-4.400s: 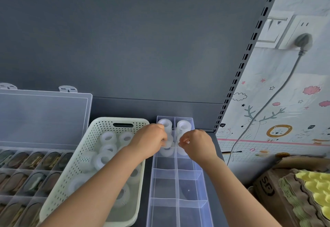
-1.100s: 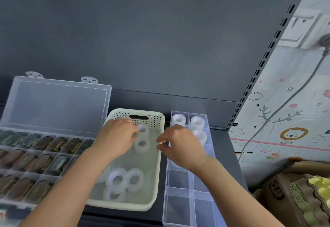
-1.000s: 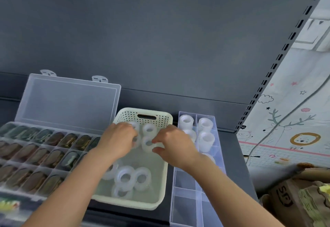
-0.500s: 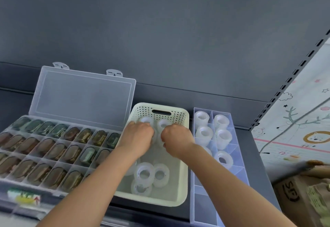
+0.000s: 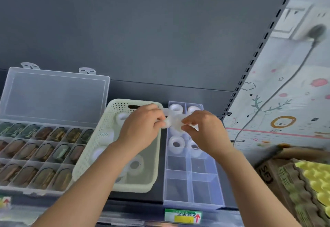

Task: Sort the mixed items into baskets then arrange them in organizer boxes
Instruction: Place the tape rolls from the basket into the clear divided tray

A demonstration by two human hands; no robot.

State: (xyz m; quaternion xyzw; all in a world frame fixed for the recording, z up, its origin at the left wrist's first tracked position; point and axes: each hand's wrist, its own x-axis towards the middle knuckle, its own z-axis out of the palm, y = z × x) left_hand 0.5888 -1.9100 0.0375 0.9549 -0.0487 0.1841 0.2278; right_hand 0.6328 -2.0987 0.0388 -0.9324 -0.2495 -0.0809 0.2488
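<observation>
Transfer step: the left hand (image 5: 141, 130) and right hand (image 5: 207, 133) are each holding tape rolls (image 5: 172, 122) in a pinching grip above the organizer box (image 5: 178, 187), beside the basket (image 5: 135, 188). Next is probably lowering them into a free compartment.

Basket (image 5: 89, 155) left of organizer box (image 5: 205, 200)

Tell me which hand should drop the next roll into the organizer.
Right. The right hand and left hand both pinch rolls, but the right is over the organizer, the left over the basket.
</observation>
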